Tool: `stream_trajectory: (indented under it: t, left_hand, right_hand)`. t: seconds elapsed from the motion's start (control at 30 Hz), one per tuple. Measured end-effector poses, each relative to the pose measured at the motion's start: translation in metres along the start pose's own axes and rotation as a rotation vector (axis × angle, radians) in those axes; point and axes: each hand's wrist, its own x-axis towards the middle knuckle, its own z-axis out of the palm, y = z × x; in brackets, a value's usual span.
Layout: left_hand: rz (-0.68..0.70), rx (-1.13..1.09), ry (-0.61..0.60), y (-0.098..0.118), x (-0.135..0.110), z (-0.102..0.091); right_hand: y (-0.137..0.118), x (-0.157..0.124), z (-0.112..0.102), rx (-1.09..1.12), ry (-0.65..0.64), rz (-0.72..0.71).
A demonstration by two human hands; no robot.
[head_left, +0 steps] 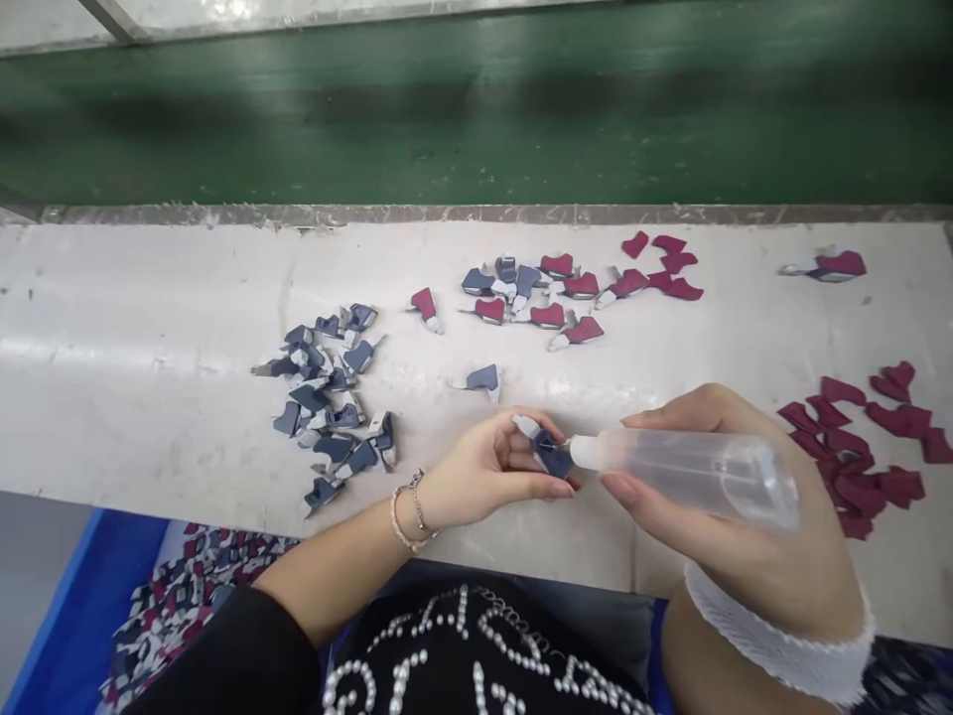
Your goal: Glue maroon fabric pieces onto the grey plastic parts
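Observation:
Between the fingers and thumb of my left hand (495, 467) is a small dark blue and white plastic part (549, 452). My right hand (766, 497) is wrapped round a translucent squeeze bottle (692, 472), held almost level. The bottle's white nozzle (585, 452) points left, its thin tip at the blue face of the part; whether it touches I cannot tell. Just beyond my left hand lies a single blue and white part (482, 379). Loose dark red pieces (856, 487) lie beside my right hand, partly hidden by it.
A heap of blue and white parts (335, 397) lies left on the white table (149, 348). Farther back are red-topped parts (547, 315) and more red pieces (677, 263). A green conveyor belt (476, 109) runs behind. A blue bin (89, 586) full of parts stands at lower left.

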Motion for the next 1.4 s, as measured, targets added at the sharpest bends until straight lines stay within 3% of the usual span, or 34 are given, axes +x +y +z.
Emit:
stream_trajectory:
  t: [0.6,0.83,1.23,1.4]
  left_hand:
    - [0.05,0.148,-0.02,-0.001,-0.004,-0.002]
    - [0.048,0.092,-0.035,-0.004,-0.001,-0.006]
    - [0.155,0.168,0.0,-0.005,0.001,-0.007]
    - [0.268,0.235,-0.003,-0.007,0.002,-0.011]
  right_hand:
    - [0.0,0.001,0.0,-0.148,-0.031,-0.138]
    - [0.005,0.002,-0.001,-0.207,0.069,-0.279]
    - [0.001,-0.002,-0.004,-0.157,-0.034,-0.233]
    - [0.001,-0.005,-0.011,-0.157,-0.055,-0.223]
